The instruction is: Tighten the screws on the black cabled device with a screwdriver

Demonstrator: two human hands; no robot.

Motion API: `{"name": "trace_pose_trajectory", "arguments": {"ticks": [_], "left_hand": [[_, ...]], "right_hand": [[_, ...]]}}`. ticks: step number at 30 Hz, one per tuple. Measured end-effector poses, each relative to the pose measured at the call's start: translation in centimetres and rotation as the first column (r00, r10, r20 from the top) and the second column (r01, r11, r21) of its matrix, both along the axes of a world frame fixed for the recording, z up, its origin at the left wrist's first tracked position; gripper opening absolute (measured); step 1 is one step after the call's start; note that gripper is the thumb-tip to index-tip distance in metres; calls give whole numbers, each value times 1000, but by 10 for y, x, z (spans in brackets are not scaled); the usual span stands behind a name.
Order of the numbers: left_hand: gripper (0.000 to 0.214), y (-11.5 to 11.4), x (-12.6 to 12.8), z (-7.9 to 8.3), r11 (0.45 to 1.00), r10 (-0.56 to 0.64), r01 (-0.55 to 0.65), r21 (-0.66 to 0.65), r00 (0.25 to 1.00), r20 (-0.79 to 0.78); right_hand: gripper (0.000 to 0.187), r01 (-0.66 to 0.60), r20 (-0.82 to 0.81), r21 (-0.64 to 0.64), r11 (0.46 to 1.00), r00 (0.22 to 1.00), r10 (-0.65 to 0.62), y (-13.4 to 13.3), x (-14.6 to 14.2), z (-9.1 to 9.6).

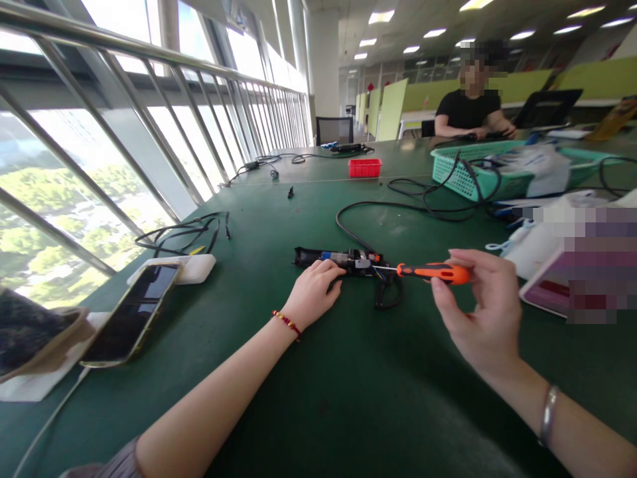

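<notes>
An opened black corded device lies on the green table, its inner parts and a few wires showing. A looped black part juts from its near right side. My left hand is closed over the device's near edge and steadies it, with some fingertips hidden. Between the thumb and fingers of my right hand is an orange and black screwdriver. Its shaft points left, and the tip meets the device's middle, near a grey piece.
A phone lies at left by a white block and a coiled black cable. Farther back stand a red bin and a teal basket. Across the table sits a person. A metal railing borders the left.
</notes>
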State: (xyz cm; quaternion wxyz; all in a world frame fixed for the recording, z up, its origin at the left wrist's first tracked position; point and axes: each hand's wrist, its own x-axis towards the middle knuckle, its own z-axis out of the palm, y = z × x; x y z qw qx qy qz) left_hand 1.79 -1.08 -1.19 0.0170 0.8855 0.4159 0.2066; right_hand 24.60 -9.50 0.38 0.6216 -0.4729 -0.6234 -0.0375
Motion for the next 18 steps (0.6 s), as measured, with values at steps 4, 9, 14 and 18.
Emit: {"name": "trace_pose_trajectory", "arguments": {"ticks": [4, 9, 14, 18], "left_hand": [[24, 0, 0, 0, 1000, 1, -1, 2, 1000, -2], [25, 0, 0, 0, 1000, -4, 4, 5, 1000, -4], [25, 1, -1, -1, 1000, -9, 9, 20, 1000, -15], [28, 2, 0, -2, 1000, -10, 11, 22, 999, -44]], "right_hand": [[19, 44, 39, -163, 986, 999, -38, -2, 3, 0], [28, 24, 17, -54, 998, 1000, -23, 0, 1, 2], [30, 19, 15, -31, 999, 1000, -19, 2, 2, 2], [19, 58, 63, -143, 988, 997, -49, 3, 6, 4]]}}
